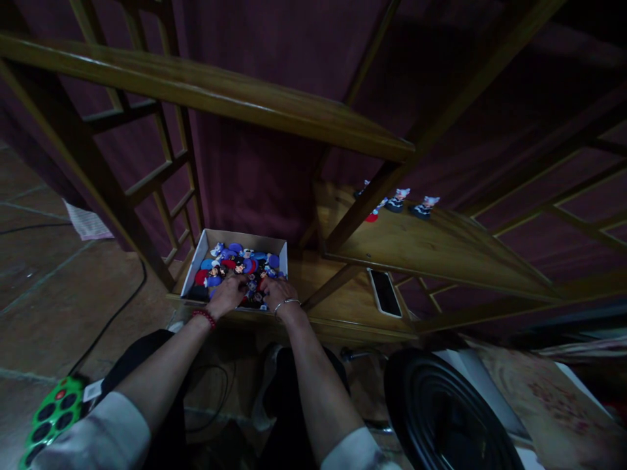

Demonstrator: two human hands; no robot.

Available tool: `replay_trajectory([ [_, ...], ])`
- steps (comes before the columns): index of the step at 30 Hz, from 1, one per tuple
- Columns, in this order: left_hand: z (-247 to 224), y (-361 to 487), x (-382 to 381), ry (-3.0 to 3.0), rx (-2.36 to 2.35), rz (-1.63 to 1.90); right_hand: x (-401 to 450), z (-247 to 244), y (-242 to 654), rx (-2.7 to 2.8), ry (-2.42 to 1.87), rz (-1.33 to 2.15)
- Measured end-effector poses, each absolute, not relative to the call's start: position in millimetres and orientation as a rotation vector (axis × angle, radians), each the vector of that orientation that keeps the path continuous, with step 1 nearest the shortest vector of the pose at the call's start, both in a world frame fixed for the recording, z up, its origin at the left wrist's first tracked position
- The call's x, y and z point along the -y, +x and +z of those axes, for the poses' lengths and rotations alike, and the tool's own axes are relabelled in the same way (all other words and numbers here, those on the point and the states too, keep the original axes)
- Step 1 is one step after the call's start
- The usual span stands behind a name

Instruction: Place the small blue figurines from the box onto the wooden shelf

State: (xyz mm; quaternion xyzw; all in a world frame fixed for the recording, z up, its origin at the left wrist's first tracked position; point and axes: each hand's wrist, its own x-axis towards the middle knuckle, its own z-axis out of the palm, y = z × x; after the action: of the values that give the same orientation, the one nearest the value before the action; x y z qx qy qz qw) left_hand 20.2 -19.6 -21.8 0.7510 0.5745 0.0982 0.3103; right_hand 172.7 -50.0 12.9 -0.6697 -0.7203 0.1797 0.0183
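A shallow cardboard box [283, 251] with pale sides is filled with small painted figurines [239, 267] in blue, red, black and white. Both of my hands reach down into its near side. My left hand [228, 294], below a red bead bracelet, has its fingers curled among the pieces. Close beside it, my right hand [278, 292], with a silver bangle at the wrist, bends its fingers inward towards the left one. Small dark pieces lie between the two hands. The fingertips are partly hidden, so what they grip is unclear.
Wooden shelf rails [220, 91] cross above the box. On the raised shelf [431, 248] stand several figurines [398, 199]. A phone [386, 292] rests on the lower board. A black round stool [445, 411] is near right; a green power strip [56, 411] with a cable lies left.
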Motion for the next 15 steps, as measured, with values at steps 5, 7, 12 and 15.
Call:
replay_trajectory([
  [5, -19.1, 20.6, 19.3, 1.991, -1.497, 0.274, 48.6, 16.2, 176.4, 2.185, -2.116, 0.631],
  [7, -18.8, 20.7, 19.3, 1.990, -1.500, 0.279, 47.3, 16.0, 178.3, 2.121, -2.104, 0.625],
  [12, -21.7, 20.7, 19.4, 1.986, -1.519, 0.321, 42.5, 10.7, 179.9, 1.902, -1.989, 0.633],
  [15, -23.4, 20.6, 19.3, 1.968, -1.500, 0.368, 38.7, 7.3, 178.5, 1.821, -1.902, 0.652],
])
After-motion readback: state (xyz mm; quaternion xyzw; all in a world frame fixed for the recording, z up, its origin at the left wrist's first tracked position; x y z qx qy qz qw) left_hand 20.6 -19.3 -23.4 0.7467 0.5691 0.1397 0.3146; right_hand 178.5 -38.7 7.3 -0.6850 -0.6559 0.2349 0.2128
